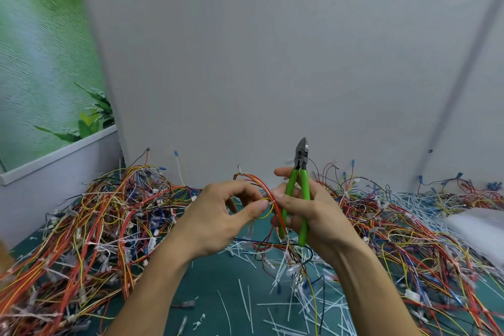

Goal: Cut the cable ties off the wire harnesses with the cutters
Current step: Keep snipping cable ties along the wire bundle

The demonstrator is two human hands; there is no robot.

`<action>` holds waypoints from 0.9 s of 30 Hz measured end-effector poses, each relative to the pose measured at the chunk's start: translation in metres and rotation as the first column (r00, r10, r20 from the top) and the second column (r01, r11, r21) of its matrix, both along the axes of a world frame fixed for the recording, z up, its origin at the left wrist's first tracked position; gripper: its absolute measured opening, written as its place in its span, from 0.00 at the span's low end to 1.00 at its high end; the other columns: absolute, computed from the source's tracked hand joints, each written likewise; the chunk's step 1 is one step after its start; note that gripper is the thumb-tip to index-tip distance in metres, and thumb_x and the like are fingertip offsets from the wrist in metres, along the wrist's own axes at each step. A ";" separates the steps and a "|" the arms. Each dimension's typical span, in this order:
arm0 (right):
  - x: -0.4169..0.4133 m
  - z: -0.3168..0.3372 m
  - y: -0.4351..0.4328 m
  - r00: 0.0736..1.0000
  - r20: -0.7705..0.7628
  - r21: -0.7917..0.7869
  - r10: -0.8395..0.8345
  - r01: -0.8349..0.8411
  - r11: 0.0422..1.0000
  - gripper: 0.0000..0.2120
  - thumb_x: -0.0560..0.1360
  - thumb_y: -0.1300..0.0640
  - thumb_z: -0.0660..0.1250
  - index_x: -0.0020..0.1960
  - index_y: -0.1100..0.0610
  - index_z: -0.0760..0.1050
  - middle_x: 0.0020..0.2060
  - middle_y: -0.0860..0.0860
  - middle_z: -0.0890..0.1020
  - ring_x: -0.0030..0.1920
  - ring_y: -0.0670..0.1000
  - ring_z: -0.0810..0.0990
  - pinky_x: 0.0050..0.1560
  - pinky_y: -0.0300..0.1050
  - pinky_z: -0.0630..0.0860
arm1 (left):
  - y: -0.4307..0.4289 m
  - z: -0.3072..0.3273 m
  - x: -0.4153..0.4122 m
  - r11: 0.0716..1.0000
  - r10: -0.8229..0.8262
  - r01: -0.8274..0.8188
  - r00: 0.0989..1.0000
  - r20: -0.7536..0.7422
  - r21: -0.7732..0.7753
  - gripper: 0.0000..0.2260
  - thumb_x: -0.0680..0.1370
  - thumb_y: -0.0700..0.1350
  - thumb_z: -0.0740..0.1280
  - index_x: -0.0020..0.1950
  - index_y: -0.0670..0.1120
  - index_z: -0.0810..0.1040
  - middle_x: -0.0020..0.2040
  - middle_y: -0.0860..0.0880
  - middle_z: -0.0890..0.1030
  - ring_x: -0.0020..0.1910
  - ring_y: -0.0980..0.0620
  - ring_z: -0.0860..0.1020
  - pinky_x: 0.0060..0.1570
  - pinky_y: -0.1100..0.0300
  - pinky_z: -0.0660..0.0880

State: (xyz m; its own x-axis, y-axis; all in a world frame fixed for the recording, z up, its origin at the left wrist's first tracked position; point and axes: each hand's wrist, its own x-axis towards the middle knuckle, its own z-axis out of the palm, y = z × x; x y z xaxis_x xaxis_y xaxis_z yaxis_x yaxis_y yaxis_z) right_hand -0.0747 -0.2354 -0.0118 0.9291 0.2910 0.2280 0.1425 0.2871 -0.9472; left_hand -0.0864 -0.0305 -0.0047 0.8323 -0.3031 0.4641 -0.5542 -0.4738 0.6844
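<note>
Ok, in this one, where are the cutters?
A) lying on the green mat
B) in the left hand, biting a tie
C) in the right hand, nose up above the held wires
C: the right hand grips the green-handled cutters, nose up above the harness that the left hand pinches.

- Left of the cutters: a thick wire tangle buries the desk right up to the wall, no flat way through.
- Right of the cutters: a second tangle, just as thick.
- Below the cutters, nearer the person: bare green desk, only loose cut ties, an open lane.
- Above the cutters: free air before the wall.
</note>
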 end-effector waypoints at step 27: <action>-0.008 0.004 0.004 0.964 0.216 -0.266 -0.156 0.212 0.940 0.19 0.70 0.52 0.76 0.60 0.44 0.79 0.41 0.49 0.86 0.41 0.45 0.84 0.42 0.40 0.79 | -0.012 -0.009 0.003 0.997 -0.062 0.056 0.992 -0.107 -0.051 0.10 0.81 0.52 0.61 0.45 0.51 0.78 0.34 0.48 0.71 0.36 0.45 0.70 0.41 0.44 0.70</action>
